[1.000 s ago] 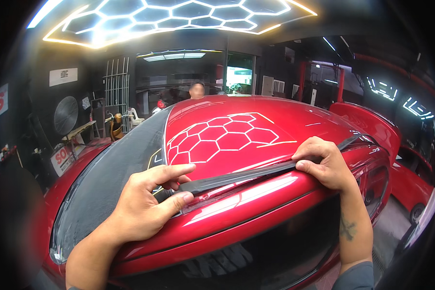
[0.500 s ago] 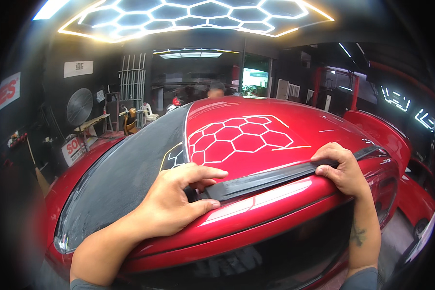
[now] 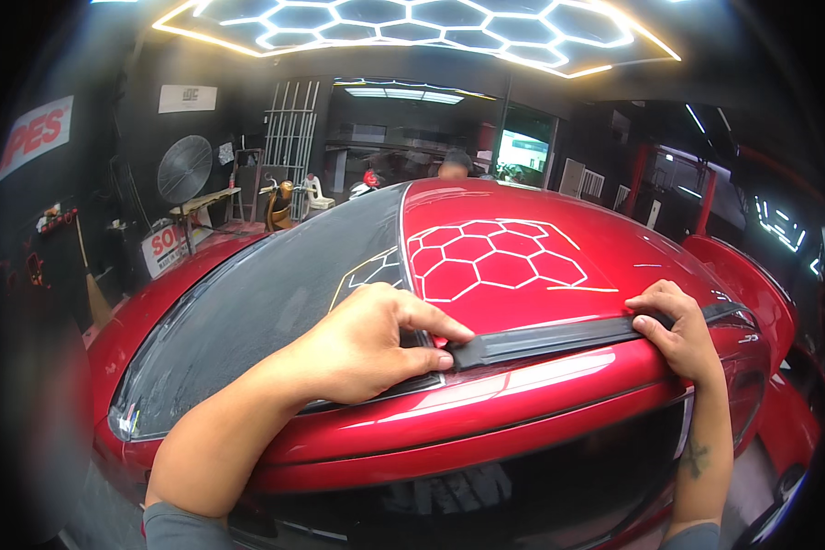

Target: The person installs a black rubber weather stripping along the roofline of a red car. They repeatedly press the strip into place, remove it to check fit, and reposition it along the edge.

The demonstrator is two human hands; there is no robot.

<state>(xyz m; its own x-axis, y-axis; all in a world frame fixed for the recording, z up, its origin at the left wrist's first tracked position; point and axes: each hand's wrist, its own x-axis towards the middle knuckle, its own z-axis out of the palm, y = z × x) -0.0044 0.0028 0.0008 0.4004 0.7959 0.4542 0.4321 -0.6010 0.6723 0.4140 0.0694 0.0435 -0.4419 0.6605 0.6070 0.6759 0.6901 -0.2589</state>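
A long black trim strip lies lengthwise along the near side edge of the red car roof. At its front end, close to the top corner of the windshield, my left hand pinches the strip's tip between thumb and forefinger. A small bit of red shows beside those fingertips; I cannot make out what it is. Farther back, my right hand grips the strip, thumb on the near side and fingers curled over the far side. Beyond that hand the strip runs on toward the rear of the roof.
Hexagonal ceiling lights reflect in the roof. A person's head shows beyond the car's far side. A round fan, a narrow bench and a broom stand at left. Another red car part rises behind at right.
The view has swung slightly left. My left hand's fingers, previously curled around the strip's front end, now pinch its tip with the forefinger stretched out. My right hand keeps its hold.
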